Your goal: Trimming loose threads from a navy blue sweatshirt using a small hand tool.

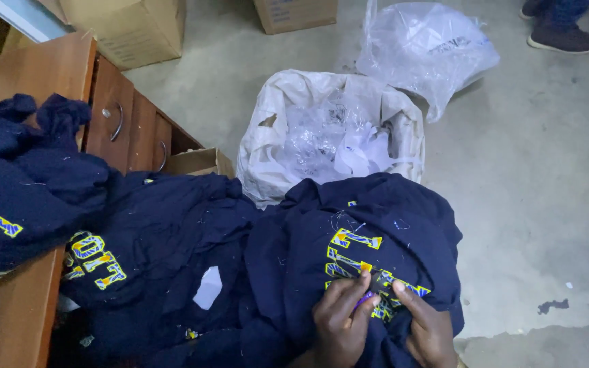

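Concrete floor [533,170] fills most of the view, stained dark patch low right. Wooden desk [28,75] runs down the left edge, drawers with curved metal handles facing the floor. A heap of navy garments [151,259] spills off the desk top and hangs down its side, yellow-and-blue lettering showing in several spots, a white scrap of paper [208,287] lying on the folds. White sack [328,133] stands open on the floor just behind the heap, stuffed with crumpled clear film and paper strips. Clear plastic bag [424,44] sits behind the sack, touching it. Cardboard boxes [127,27] along the top edge, one more small open box [199,162] wedged between desk and sack. Another person's shoes [560,31] in the top right corner, well apart. Navy sweatshirt [369,238] being worked on is draped bottom centre, bunched over the person's lap area, embroidered letters facing up. Left hand [341,324] is clenched around a small purple tool [363,300], tip down on the lettering; exact tool type too small to tell. Right hand [429,327] presses on the fabric just beside the tool, thumb and fingers pinching the cloth at the letters.
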